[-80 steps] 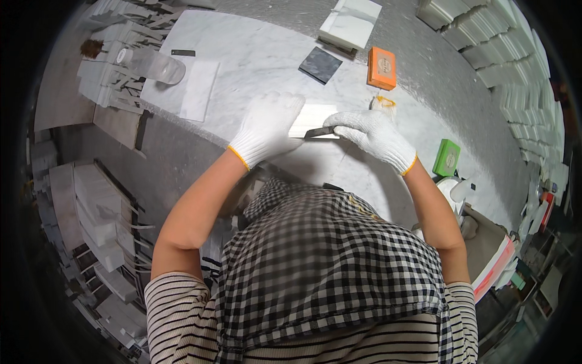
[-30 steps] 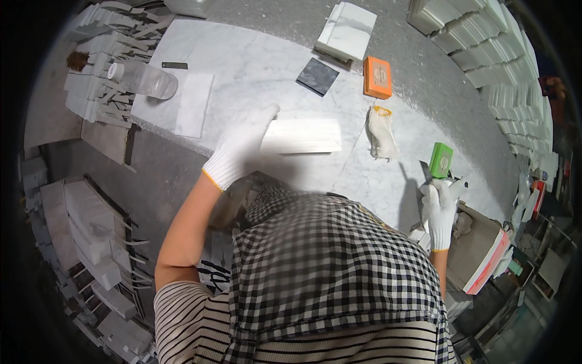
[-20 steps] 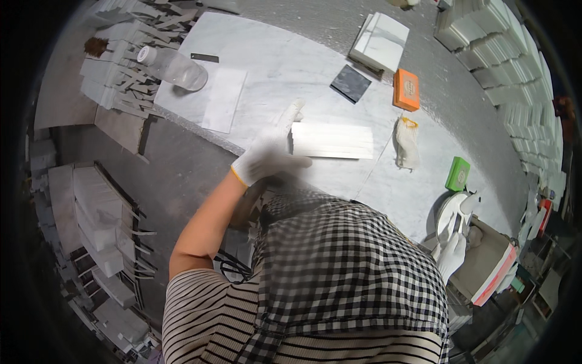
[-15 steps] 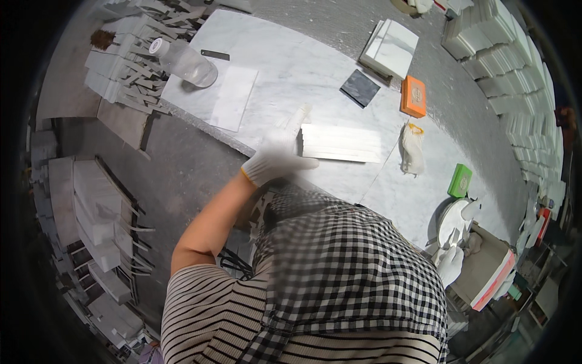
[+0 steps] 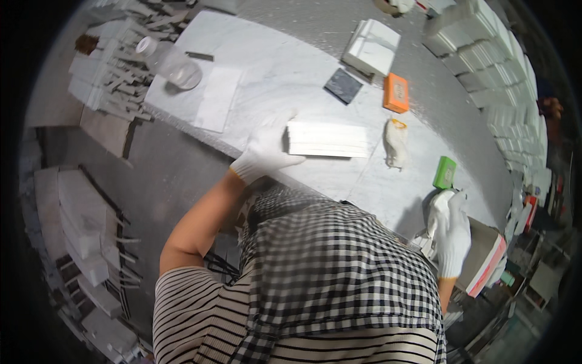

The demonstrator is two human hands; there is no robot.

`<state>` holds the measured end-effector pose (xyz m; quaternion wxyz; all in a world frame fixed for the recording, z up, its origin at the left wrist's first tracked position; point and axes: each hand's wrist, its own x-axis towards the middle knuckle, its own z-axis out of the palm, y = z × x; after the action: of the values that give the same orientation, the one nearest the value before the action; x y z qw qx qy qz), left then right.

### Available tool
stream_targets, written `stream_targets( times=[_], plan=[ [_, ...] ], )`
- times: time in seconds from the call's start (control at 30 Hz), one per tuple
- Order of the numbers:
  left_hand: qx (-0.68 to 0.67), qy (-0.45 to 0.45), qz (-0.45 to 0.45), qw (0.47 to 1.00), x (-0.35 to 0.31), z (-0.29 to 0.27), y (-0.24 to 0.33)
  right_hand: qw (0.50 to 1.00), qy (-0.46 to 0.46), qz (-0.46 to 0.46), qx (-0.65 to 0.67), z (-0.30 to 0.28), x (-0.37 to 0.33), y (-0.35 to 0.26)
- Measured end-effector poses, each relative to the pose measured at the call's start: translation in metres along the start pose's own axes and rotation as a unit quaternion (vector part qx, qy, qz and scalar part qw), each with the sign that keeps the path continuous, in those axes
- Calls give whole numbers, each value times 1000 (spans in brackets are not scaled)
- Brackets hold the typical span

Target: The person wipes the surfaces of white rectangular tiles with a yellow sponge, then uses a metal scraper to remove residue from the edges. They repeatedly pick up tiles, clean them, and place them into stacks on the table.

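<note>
My left hand (image 5: 267, 148), in a white knit glove, is at the left end of a small stack of white slabs (image 5: 327, 139) on the marble tabletop (image 5: 273, 67). Its fingers are apart, the thumb along the near side and the other fingers past the far corner. A dark gap shows between palm and stack. At the table's right end, my right hand (image 5: 454, 236), also white-gloved, reaches over a white rounded thing (image 5: 438, 212). Glove and thing blend together, so whether the fingers close on it is unclear.
Behind the stack lie a dark square (image 5: 344, 85), an orange box (image 5: 396, 93) and white tiles (image 5: 371, 47). A white cloth bundle (image 5: 396, 144) and green box (image 5: 445, 172) lie rightward. At left are a clear bottle (image 5: 176, 67) and flat white sheet (image 5: 219, 100). A carton (image 5: 482, 255) stands right.
My right hand has come forward over the white rounded thing, covering part of it. My left hand stays at the stack's end. The whole view has shifted slightly.
</note>
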<state>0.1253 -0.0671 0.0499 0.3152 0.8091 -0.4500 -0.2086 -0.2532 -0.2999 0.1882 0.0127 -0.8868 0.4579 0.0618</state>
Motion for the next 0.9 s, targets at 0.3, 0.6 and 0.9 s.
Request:
stream_targets(
  times=[0.3,0.6,0.9],
  plan=[
    [-41,-10,-7,999,-1,-14,11,894,6,-433,113,26,55,-166],
    [126,-55,73,988,11,-30,50,976,15,-181,122,57,44,-100],
    [283,-119,50,950,56,14,109,931,-2,-201,305,75,33,-120]
  ],
)
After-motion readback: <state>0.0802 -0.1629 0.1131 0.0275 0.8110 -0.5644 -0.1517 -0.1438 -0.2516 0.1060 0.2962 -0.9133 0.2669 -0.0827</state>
